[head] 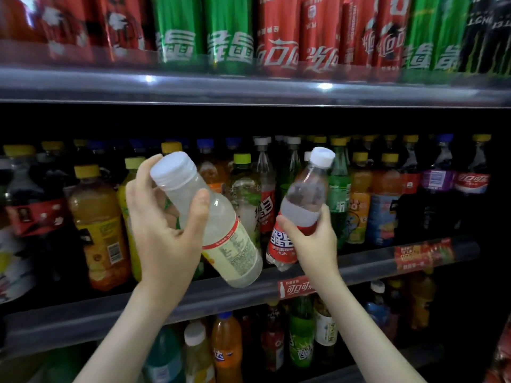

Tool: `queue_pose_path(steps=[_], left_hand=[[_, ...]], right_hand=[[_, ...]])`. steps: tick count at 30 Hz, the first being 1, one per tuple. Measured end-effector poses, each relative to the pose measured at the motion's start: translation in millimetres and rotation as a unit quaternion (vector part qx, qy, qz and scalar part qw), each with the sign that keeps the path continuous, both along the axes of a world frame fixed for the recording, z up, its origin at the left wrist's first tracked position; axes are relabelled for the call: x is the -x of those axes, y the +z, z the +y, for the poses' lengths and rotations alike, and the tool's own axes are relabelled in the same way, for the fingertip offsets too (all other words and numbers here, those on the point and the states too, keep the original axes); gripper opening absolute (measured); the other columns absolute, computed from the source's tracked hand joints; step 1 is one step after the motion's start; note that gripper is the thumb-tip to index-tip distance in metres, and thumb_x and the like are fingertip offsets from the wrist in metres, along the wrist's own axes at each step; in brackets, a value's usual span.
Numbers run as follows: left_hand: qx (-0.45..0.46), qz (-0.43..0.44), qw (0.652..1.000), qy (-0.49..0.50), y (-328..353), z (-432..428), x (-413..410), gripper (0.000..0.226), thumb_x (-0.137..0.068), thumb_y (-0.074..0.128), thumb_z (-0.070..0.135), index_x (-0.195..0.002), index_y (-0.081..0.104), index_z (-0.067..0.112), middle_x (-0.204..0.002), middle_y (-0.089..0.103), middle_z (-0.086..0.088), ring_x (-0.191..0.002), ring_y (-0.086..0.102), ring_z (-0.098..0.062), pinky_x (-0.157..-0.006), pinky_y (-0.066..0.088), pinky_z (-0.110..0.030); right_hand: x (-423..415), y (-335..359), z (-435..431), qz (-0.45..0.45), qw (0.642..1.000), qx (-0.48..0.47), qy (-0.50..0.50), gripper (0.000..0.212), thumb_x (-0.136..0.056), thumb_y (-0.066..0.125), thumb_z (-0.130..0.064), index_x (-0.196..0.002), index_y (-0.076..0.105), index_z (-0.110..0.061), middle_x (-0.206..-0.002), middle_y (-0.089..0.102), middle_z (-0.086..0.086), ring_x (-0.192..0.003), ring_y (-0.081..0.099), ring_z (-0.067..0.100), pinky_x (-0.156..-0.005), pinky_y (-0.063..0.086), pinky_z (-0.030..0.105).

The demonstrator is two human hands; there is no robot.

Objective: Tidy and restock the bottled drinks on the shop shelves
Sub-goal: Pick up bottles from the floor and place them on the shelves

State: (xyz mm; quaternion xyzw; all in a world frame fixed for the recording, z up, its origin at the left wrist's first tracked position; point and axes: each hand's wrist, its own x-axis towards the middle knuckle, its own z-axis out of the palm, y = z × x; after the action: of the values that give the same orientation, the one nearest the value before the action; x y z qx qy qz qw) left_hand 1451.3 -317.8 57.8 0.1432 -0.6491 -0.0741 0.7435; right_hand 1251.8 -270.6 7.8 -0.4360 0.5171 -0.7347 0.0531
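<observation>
Head view: left hand grips a cloudy white-capped bottle, right hand grips a red-labelled clear soda bottle, both tilted above the middle shelf's front edge. Pushed into the crowded row, either could topple neighbouring bottles.

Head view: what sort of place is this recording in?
Likely a shop's drinks section. Cans fill the top shelf, bottles pack the middle one, and a promo strip runs along its edge. The left hand grips a cloudy bottle, the right hand a red-label bottle.
</observation>
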Motion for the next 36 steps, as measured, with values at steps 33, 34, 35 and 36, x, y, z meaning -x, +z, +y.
queue_pose_path(steps=[33,34,35,36], left_hand=[[-0.230,-0.136,0.962,0.058,-62.2,49.3,-38.6,0.049,-0.081,0.073,0.025,-0.125,0.053,0.018,-0.108,0.053,0.007,-0.099,0.051,0.006,-0.083,0.037,-0.005],[-0.245,-0.131,0.958,0.063,-69.9,53.4,-43.9,0.048,-0.081,0.074,0.024,-0.124,0.053,0.021,-0.107,0.054,0.008,-0.098,0.052,0.005,-0.082,0.038,-0.005],[-0.264,-0.125,0.954,0.069,-78.3,57.9,-50.1,0.047,-0.080,0.075,0.024,-0.123,0.054,0.023,-0.106,0.054,0.009,-0.097,0.053,0.004,-0.081,0.040,-0.006],[-0.286,-0.119,0.948,0.073,-87.0,62.8,-57.0,0.047,-0.080,0.075,0.024,-0.122,0.054,0.026,-0.106,0.054,0.010,-0.096,0.054,0.004,-0.080,0.041,-0.007]], right_hand=[[-92.8,-52.8,41.9,0.210,0.901,-0.223,0.308,0.066,-0.067,0.074,-0.059,-0.115,0.031,-0.073,-0.113,0.051,-0.047,-0.105,0.049,-0.023,-0.078,0.039,-0.005],[-102.5,-64.1,42.5,0.195,0.883,-0.252,0.344,0.067,-0.065,0.077,-0.056,-0.113,0.033,-0.072,-0.110,0.054,-0.046,-0.102,0.053,-0.022,-0.077,0.044,-0.001],[-111.5,-76.5,42.8,0.173,0.871,-0.275,0.368,0.066,-0.062,0.078,-0.055,-0.112,0.036,-0.068,-0.107,0.057,-0.043,-0.098,0.056,-0.019,-0.077,0.049,0.005],[-120.2,-88.6,43.5,0.153,0.865,-0.286,0.383,0.064,-0.061,0.078,-0.055,-0.112,0.040,-0.063,-0.106,0.060,-0.039,-0.097,0.059,-0.016,-0.078,0.053,0.011]])
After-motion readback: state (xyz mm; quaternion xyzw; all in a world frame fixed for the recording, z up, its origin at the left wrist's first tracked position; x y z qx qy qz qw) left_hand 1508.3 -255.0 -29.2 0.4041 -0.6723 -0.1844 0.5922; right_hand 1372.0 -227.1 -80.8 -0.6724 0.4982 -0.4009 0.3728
